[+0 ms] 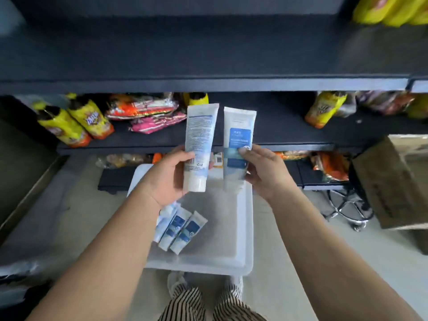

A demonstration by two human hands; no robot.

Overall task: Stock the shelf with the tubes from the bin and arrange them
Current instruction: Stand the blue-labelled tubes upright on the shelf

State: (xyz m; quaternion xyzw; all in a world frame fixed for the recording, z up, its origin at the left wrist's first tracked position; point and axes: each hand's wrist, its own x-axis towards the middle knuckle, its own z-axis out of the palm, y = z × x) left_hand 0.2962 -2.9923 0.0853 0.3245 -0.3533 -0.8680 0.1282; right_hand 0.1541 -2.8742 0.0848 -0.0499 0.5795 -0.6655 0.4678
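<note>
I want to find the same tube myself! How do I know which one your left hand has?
Look just above the clear bin on the floor, in front of the dark shelf. Two white tubes are held up there side by side. The left hand grips the tube showing small printed text and a barcode; the other tube shows a blue label.

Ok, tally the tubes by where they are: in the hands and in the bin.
Tube in left hand: 1
Tube in right hand: 1
Tubes visible in the bin: 3
Total: 5
</note>
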